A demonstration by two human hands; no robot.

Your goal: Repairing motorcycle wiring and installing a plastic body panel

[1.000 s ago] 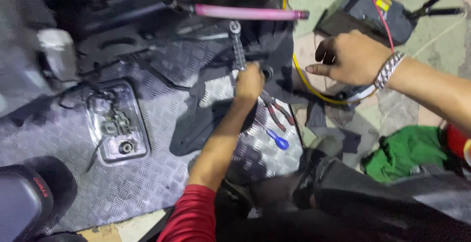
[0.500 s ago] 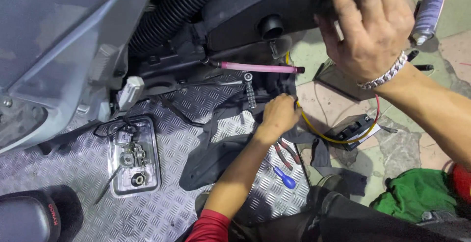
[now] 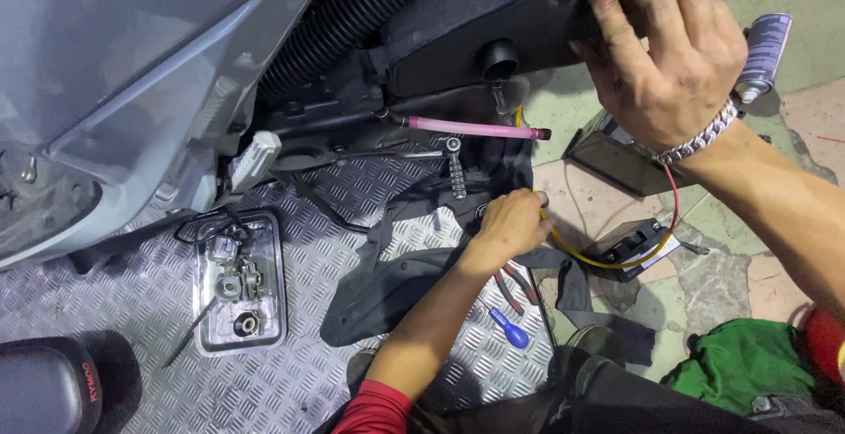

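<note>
My right hand (image 3: pixel 669 55), with a beaded bracelet at the wrist, grips the upper edge of the black plastic cover (image 3: pixel 493 20) on the grey scooter's side. My left hand (image 3: pixel 510 223), on a red-sleeved arm, rests low on a black plastic panel (image 3: pixel 396 284) lying on the floor. Its fingers are curled beside a yellow cable (image 3: pixel 572 253); what they hold is hidden. A metal socket wrench (image 3: pixel 455 170) stands just above and left of that hand, under a pink hose (image 3: pixel 471 127).
A clear tray (image 3: pixel 268 284) holding small metal parts sits on the checker-plate floor (image 3: pixel 132 311) to the left. Screwdrivers with red and blue handles (image 3: pixel 510 306) lie by my forearm. A black battery-like box (image 3: pixel 629 240), a spray can (image 3: pixel 761 51) and a green cloth (image 3: pixel 739 364) lie on the right.
My right hand rose from near the floor to the scooter's black cover. The view tilted up toward the scooter body. My left hand stayed near the wrench.
</note>
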